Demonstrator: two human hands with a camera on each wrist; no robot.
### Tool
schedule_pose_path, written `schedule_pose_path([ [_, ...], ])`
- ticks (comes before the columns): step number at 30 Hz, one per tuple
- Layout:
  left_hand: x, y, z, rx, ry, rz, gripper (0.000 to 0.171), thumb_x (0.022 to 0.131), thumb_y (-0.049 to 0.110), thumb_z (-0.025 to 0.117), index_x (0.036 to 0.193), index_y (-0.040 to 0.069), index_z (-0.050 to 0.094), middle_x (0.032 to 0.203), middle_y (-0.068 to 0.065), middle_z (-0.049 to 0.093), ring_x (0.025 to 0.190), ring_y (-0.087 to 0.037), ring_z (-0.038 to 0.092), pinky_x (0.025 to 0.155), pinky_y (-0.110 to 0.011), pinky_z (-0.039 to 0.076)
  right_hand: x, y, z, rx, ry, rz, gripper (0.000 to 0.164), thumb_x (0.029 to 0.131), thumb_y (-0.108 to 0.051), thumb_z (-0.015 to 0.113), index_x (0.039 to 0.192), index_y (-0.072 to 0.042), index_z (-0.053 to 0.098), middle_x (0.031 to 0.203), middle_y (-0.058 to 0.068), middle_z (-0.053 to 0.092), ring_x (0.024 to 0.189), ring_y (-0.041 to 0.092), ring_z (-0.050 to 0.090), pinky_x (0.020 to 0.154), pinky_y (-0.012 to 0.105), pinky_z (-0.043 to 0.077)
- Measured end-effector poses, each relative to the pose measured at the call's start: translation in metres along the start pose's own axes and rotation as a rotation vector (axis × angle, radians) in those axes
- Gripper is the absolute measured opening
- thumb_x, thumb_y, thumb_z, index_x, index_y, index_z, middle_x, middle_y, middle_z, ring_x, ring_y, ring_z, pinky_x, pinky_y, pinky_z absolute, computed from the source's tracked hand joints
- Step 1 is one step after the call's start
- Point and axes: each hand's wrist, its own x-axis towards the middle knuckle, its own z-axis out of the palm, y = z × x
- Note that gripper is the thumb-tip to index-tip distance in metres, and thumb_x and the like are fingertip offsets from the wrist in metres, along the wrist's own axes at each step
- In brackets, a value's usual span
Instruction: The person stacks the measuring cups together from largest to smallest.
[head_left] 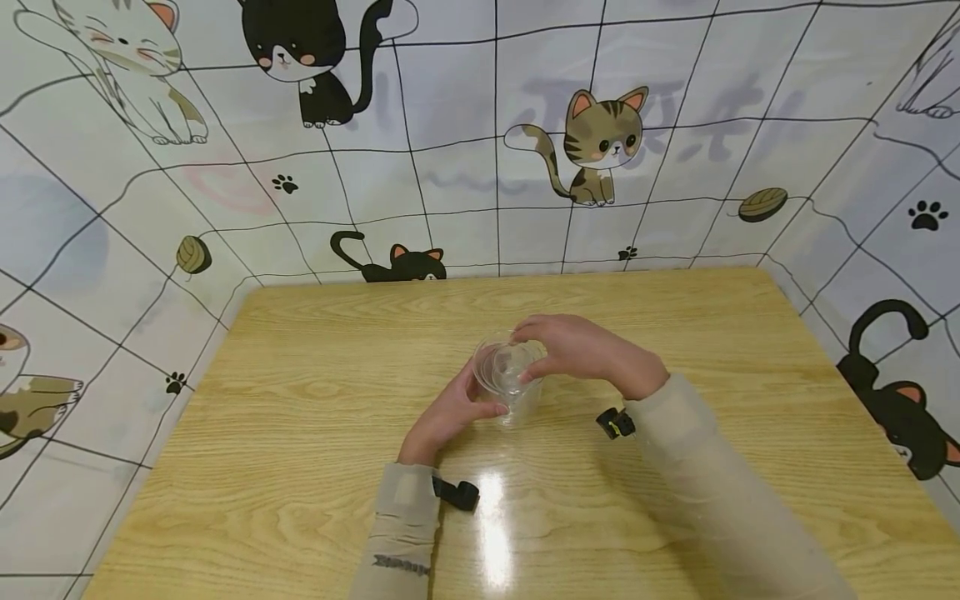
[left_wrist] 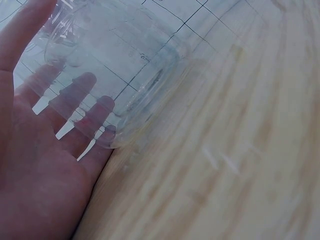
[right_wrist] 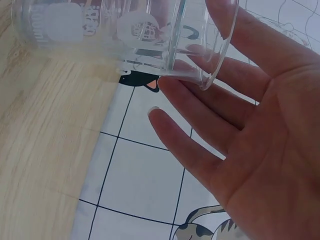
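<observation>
Near the middle of the table, a clear cup [head_left: 506, 404] stands between the two hands; several round rims overlap at its top, as if another clear cup sits inside. My left hand [head_left: 453, 408] holds its side, thumb on the near wall and fingers around the far left. Through the transparent wall [left_wrist: 135, 55] those fingers show in the left wrist view. From the right, my right hand [head_left: 573, 350] grips at the rim between thumb and fingers. White printed markings show on the cup [right_wrist: 105, 30] in the right wrist view.
The wooden table [head_left: 337, 375] has light glare near its front. A white cloth [head_left: 450, 183] with black grid lines and cartoon cats rises behind and at both sides. Black wrist cameras sit by both sleeves [head_left: 712, 467].
</observation>
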Motion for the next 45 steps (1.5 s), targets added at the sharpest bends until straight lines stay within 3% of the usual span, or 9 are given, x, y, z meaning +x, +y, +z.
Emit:
schedule_pose_path([
  [17,-0.001,0.002,0.001,0.022,0.034,-0.051,0.083,0.075,0.011,0.072,0.141,0.023,0.022,0.142,0.008,0.026,0.131,-0.006,0.019,0.106,-0.033,0.014,0.007,-0.005,-0.003,-0.090,-0.062,-0.048,0.053,0.075,-0.039,0.069,0.115,-0.005,0.059,0.131,0.012,0.045,0.118,0.027,0.044,0.097,0.041,0.034],
  [45,-0.002,0.001,0.000,0.005,0.030,-0.063,0.084,0.076,0.013,0.071,0.141,0.026,0.020,0.141,0.006,0.028,0.130,-0.008,0.022,0.106,-0.034,0.016,0.014,-0.007,0.002,-0.239,-0.083,-0.064,0.052,0.074,-0.045,0.067,0.111,-0.008,0.062,0.134,0.010,0.041,0.118,0.026,0.043,0.093,0.040,0.038],
])
